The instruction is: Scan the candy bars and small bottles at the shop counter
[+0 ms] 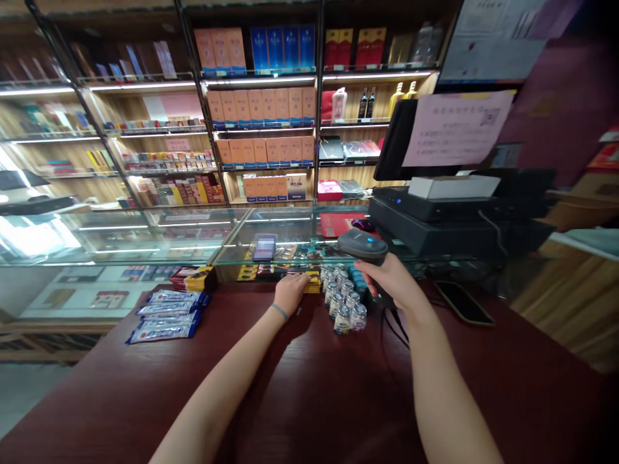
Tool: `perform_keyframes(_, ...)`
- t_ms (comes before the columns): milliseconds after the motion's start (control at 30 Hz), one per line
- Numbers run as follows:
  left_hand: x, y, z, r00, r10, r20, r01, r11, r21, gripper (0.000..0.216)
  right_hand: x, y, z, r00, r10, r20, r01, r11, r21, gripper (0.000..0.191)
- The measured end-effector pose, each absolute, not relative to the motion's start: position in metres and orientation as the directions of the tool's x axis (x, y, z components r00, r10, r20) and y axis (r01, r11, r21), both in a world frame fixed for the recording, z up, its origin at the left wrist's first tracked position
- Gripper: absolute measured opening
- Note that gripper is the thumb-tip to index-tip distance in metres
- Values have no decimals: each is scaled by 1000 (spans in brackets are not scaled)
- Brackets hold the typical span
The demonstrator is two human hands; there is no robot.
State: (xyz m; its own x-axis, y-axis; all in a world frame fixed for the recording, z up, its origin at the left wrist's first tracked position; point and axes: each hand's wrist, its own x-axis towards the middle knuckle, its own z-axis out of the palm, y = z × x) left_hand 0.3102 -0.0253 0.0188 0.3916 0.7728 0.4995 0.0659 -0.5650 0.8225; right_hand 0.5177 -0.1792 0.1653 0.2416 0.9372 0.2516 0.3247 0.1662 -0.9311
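Observation:
My right hand (394, 283) grips the handle of a dark grey barcode scanner (362, 245), raised above the counter with a blue light lit on its top. Over by the glass edge, my left hand (290, 293) reaches to a pile of yellow-and-dark packets (313, 282). Its fingers curl down at the pile, and whatever they hold is hidden. Between my hands stand several small clear jars with silver lids (342, 316) in rows. To the left lie blue-and-white long sachets (167, 314) in a stack, with red and yellow packets (193, 278) behind them.
A dark red wooden counter (314, 399) meets a glass display case (236, 222). A phone (464, 303) lies at right, near the scanner cable (396, 332). A small lit device (265, 247), a mouse (362, 224) and a monitor (394, 142) stand behind. Stocked shelves (265, 129) line the wall.

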Motion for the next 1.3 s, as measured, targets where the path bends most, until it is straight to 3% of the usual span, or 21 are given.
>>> perform_keyframes(133,317,-20,9,406,766,498,79,-573,816,23,523,-181,167,256,938,234,283,159,-946,40)
perform_keyframes(300,322,-16,-2,430,676,598,131,-703,699,22,524,-181,167,266,934,237,278,161,-947,38)
perform_keyframes(567,325,-20,-3,406,812,419,-37,-443,896,38,518,-181,170,288,929,234,287,149,-946,42)
perform_keyframes(767,306,-23,13,452,644,617,35,-704,709,41,496,-177,169,285,914,289,347,182,-920,41)
perform_keyframes(900,262,-24,33,404,653,641,56,-717,695,38,476,-172,164,286,920,266,358,155,-921,35)
perform_keyframes(1000,215,-17,43,322,685,653,173,-721,671,36,457,-168,157,289,921,260,345,153,-926,34)
perform_keyframes(1133,147,2,46,274,677,683,450,-718,532,39,426,-164,146,252,938,239,355,140,-924,34)
perform_keyframes(1300,73,22,40,238,687,687,654,-636,410,43,393,-161,135,165,949,269,420,179,-890,31)
